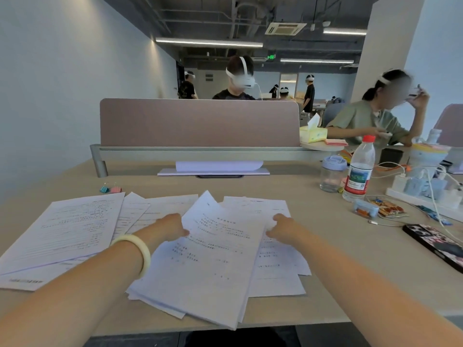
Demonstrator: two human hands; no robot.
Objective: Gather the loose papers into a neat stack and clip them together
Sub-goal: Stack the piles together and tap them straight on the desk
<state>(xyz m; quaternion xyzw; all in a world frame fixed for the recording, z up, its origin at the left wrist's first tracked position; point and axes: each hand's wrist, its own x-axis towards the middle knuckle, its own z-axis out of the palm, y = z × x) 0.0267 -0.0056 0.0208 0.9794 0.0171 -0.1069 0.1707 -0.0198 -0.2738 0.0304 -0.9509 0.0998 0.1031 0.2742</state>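
Note:
Several printed white sheets lie fanned across the near half of the desk (325, 291). A tilted bundle of papers (213, 261) sits in the middle, its lower corner past the desk's front edge. My left hand (172, 226) pinches the bundle's left edge, and my right hand (281, 225) pinches its right edge. More loose sheets (67, 229) spread out to the left, and others (275, 269) lie under the bundle on the right. Two small binder clips (110, 189), one teal and one pink, rest on the desk beyond the left sheets.
A desk divider (198, 122) stands at the back. On the right are a lidded jar (332, 175), a water bottle (359, 169), a snack packet (387, 208), a power strip with cables (423, 189) and a phone (436, 245). People sit beyond the divider.

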